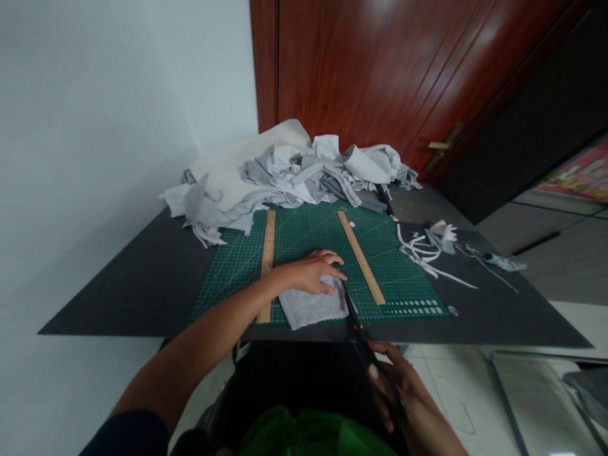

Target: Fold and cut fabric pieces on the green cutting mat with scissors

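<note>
My left hand [311, 272] lies flat on a small grey piece of fabric [313, 308], pressing it onto the green cutting mat [304, 237]. My right hand [403, 386] is below the table's front edge and grips black scissors [356, 320]. The scissor blades run along the right edge of the grey fabric. Two wooden rulers lie on the mat: one [267, 259] left of the fabric, partly under my left forearm, the other [361, 256] slanting to the right of it.
A heap of white and grey fabric [289, 174] fills the back of the dark table [142, 285]. Thin fabric strips and scraps [434, 250] lie right of the mat. A brown door [403, 76] stands behind. Something green [308, 434] rests on my lap.
</note>
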